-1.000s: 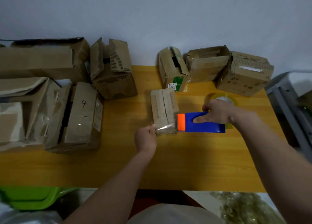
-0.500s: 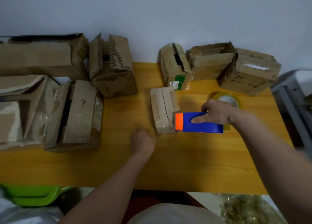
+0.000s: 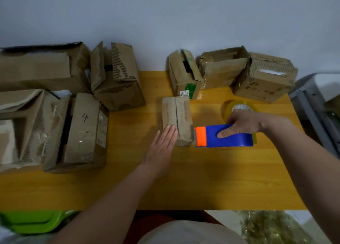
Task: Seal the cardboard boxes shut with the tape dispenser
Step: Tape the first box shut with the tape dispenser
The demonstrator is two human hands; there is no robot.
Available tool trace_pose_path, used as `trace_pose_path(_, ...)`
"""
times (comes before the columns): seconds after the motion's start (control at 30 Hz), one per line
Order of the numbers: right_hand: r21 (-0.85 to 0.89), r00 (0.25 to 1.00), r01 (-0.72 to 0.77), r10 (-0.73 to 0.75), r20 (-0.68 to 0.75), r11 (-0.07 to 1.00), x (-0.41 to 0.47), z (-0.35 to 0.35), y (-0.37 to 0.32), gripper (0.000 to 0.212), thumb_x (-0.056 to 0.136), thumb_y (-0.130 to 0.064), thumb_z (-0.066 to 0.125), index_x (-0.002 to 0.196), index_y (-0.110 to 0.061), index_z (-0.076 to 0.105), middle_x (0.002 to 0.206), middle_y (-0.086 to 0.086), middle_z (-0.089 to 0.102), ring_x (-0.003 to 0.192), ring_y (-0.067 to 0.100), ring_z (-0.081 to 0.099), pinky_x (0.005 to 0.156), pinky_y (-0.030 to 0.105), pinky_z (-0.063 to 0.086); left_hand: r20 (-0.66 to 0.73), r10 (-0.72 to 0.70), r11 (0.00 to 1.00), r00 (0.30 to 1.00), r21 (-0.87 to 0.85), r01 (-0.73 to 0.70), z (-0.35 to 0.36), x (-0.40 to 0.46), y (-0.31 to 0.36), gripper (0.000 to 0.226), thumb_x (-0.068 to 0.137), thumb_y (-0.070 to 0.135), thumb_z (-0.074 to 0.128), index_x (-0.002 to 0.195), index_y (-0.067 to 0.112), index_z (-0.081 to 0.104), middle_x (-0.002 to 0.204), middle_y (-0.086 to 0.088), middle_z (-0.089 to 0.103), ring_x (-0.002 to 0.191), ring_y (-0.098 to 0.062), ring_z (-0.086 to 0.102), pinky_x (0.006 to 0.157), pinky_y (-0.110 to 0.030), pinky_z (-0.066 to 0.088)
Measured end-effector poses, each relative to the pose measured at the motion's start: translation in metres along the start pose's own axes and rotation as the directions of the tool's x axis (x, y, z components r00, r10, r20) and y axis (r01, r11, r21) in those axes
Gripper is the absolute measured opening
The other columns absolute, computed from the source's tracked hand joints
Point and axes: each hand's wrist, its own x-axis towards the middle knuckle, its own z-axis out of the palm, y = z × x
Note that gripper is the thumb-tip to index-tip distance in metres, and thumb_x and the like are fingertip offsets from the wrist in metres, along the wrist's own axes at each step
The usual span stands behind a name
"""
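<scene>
Now we lay our flat left hand (image 3: 161, 148) on the small box (image 3: 177, 120) to pin it. Just right of the box, our right hand (image 3: 242, 124) grips the tape dispenser (image 3: 223, 136), ready, we judge, to tape its seam.

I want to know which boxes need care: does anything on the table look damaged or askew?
Yes. The boxes at the left are crumpled, with flaps gaping open. The box at the back has a dark gap in its top. The small box under the left hand looks square.
</scene>
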Motion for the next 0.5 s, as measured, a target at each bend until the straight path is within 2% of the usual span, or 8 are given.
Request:
trace_pose_path(0.13, 0.053, 0.999, -0.029, 0.028, 0.017, 0.998, -0.007, 0.001, 0.015, 0.034, 0.075, -0.051, 0.073, 0.082, -0.019, 0.064, 0.081, -0.001, 0.067, 0.077, 0.015, 0.063, 0.064, 0.026, 0.046, 0.044, 0.026, 1.0, 0.999, -0.006, -0.026, -0.006, -0.001, -0.002, 0.109, 0.084, 0.03, 0.061, 0.14, 0.016, -0.032, 0.153, -0.003, -0.033, 0.137, -0.018, -0.037, 0.116, -0.041, -0.017)
trace_pose_path(0.27, 0.08, 0.999, -0.042, 0.04, 0.025, 0.996, -0.012, 0.001, 0.024, 0.033, 0.076, -0.049, 0.072, 0.082, -0.018, 0.064, 0.081, 0.001, 0.067, 0.076, 0.016, 0.063, 0.066, 0.026, 0.046, 0.07, 0.044, 0.999, 0.997, 0.015, -0.045, -0.007, -0.001, -0.007, 0.119, 0.079, 0.05, 0.064, 0.139, 0.018, -0.034, 0.15, 0.0, -0.036, 0.137, -0.017, -0.037, 0.116, -0.04, -0.018)
trace_pose_path(0.4, 0.035, 0.996, -0.086, 0.087, -0.019, 0.996, -0.007, 0.003, 0.025, 0.034, 0.078, -0.051, 0.071, 0.076, -0.019, 0.06, 0.078, -0.002, 0.06, 0.072, 0.014, 0.056, 0.061, 0.026, 0.041, 0.056, 0.049, 0.999, 0.997, 0.017, -0.05, -0.011, 0.003, -0.002, 0.116, 0.08, 0.061, 0.059, 0.143, 0.023, -0.031, 0.157, -0.005, -0.028, 0.142, -0.02, -0.03, 0.117, -0.04, -0.016)
trace_pose_path(0.5, -0.019, 0.993, -0.112, 0.112, -0.026, 0.993, -0.002, 0.005, 0.019, 0.037, 0.078, -0.053, 0.07, 0.072, -0.018, 0.059, 0.077, -0.001, 0.058, 0.071, 0.015, 0.055, 0.059, 0.026, 0.039, 0.047, 0.007, 0.999, 0.999, 0.033, -0.008, -0.014, 0.005, 0.007, 0.112, 0.08, 0.06, 0.061, 0.145, 0.033, -0.028, 0.155, -0.006, -0.028, 0.142, -0.023, -0.029, 0.113, -0.04, -0.02)
